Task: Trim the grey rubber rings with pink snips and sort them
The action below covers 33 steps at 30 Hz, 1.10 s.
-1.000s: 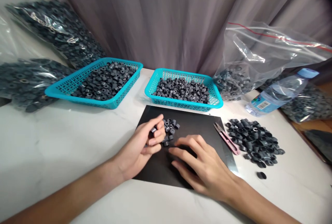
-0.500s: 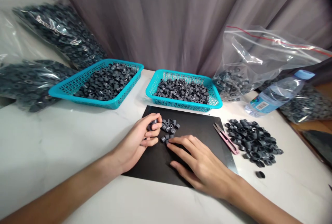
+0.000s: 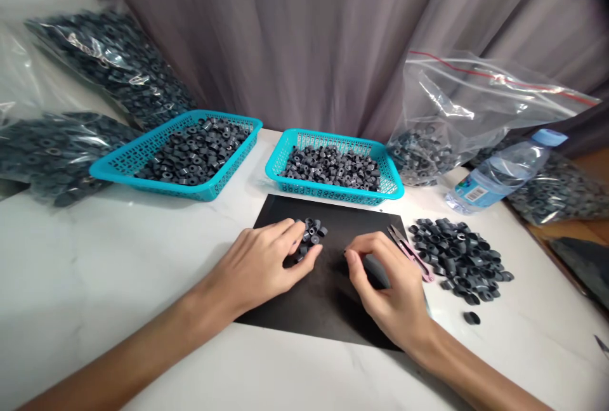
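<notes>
My left hand [image 3: 273, 255] is palm down at the left of a small cluster of dark grey hollow cylindrical pieces [image 3: 311, 231]. Its thumb stands apart from the bent fingers, with several pieces between them; the underside of the palm is hidden. My right hand [image 3: 387, 281] hovers over the right part of the black mat [image 3: 328, 303], thumb and index finger pinched together. A tiny dark spot shows at those fingertips, too small to name. Pink-handled thread snips [image 3: 412, 254] lie just beyond that hand, at the mat's right edge.
Two turquoise baskets, left [image 3: 209, 192] and middle [image 3: 333, 194], hold many such pieces. A loose pile of dark caps [image 3: 461, 259] lies at right, one cap [image 3: 472, 318] apart. Behind stand a water bottle [image 3: 504, 170] and a clear zip bag [image 3: 442, 106]; filled bags [image 3: 114, 62] lean at left.
My left hand has turned from palm up, curled round some pieces, to palm down by the cluster. The right hand has moved right, off the cluster, its fingers now pinched.
</notes>
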{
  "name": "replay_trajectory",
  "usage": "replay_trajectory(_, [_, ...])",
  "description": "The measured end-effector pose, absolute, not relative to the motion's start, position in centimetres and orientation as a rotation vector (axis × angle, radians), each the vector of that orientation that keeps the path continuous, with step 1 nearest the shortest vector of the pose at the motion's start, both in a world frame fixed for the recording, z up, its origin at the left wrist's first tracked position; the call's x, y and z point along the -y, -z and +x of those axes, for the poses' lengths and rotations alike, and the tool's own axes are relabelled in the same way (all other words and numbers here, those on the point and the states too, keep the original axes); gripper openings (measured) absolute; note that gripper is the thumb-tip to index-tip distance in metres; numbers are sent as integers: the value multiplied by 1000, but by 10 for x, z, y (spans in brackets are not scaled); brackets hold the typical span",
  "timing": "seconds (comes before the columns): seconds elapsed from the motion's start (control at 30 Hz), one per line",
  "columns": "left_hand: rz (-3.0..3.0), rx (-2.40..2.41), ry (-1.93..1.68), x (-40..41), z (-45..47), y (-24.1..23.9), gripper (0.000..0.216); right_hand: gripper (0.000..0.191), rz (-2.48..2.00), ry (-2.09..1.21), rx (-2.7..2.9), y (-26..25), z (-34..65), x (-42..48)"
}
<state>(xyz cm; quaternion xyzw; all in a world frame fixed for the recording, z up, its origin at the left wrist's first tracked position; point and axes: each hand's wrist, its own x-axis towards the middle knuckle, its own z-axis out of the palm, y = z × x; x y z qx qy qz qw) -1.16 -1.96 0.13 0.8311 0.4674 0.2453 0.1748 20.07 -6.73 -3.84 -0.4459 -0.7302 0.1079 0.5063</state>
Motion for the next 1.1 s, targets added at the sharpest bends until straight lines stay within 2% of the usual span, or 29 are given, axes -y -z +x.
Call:
replay_trajectory(0.13, [2418, -1341, -687, 24, -11, 3, 30, 16, -1241, -368, 1594, 39, 204, 62])
replay_trajectory(0.37, [2547, -1370, -457, 27, -12, 13, 44, 40, -1385, -381, 1647, 42, 204, 59])
replay_trajectory(0.57, [2561, -1347, -439, 26, -15, 15, 19, 46, -1454, -409, 1712, 47, 204, 61])
replay_trajectory(0.7, [2594, -1336, -408, 26, -15, 13, 13, 31, -1473, -453, 1704, 50, 203, 61])
replay_trajectory(0.87, [2594, -1327, -368, 22, -16, 3, 6, 34, -1547, -296, 1836, 51, 203, 59])
replay_trajectory(0.97, [2337, -1282, -421, 20, -14, -5, 13, 24, -1533, -253, 1882, 53, 205, 59])
replay_trajectory(1.1, [1904, -1187, -554, 25, -7, -16, 33, 11, -1458, -252, 1897, 56, 207, 59])
